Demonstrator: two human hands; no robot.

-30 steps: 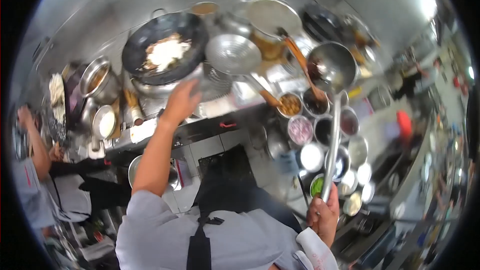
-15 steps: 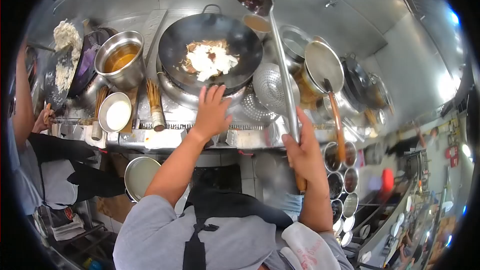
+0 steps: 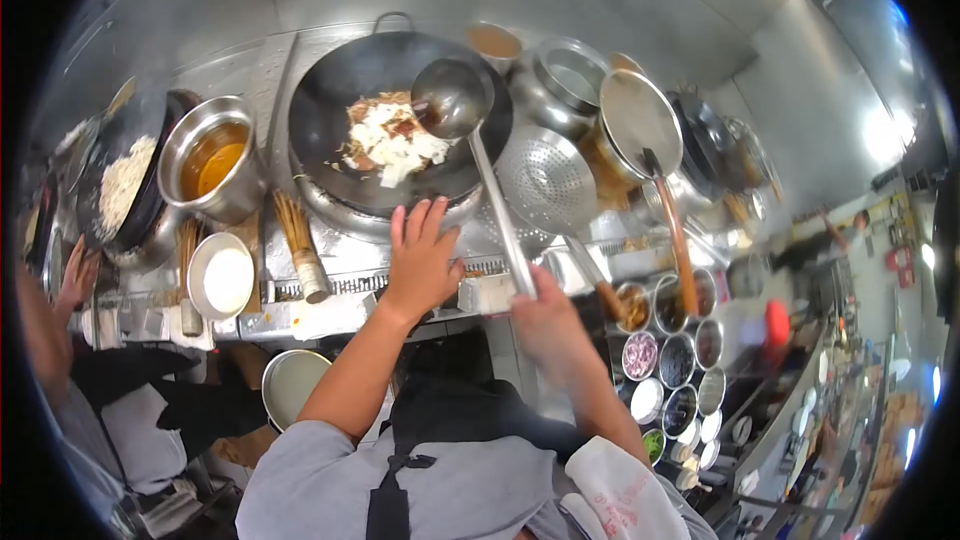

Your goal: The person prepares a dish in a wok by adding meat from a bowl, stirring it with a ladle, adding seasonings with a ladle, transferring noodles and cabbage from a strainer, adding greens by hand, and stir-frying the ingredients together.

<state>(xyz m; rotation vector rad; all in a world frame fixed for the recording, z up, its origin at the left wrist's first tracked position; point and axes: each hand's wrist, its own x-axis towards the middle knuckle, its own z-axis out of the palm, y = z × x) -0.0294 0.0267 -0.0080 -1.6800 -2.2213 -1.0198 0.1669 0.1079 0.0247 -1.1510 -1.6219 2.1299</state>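
Observation:
A long-handled metal ladle (image 3: 462,98) is in my right hand (image 3: 548,318), which is closed around its handle and slightly blurred. The ladle's bowl, with some dark red sauce in it, hangs over the right part of a black wok (image 3: 325,90). White, lumpy food (image 3: 395,145) with brownish shreds and a dark red patch lies in the wok. My left hand (image 3: 422,258) is held palm down at the wok's front edge, its fingers stretched out and holding nothing; whether the fingertips touch the rim I cannot tell. Beside the wok's right side rests a perforated skimmer (image 3: 545,178).
Left of the wok stand a metal pot (image 3: 172,180) of amber liquid, a bowl (image 3: 221,275) of white stuff and a bamboo brush (image 3: 299,250). A wooden-handled strainer (image 3: 640,120) and several ingredient tins (image 3: 677,360) are at right. A co-worker's hand (image 3: 78,275) is at far left.
My right hand has brought the ladle down and left, from raised up high to over the wok. More dark red sauce shows on the white food. My left hand stays at the wok's front.

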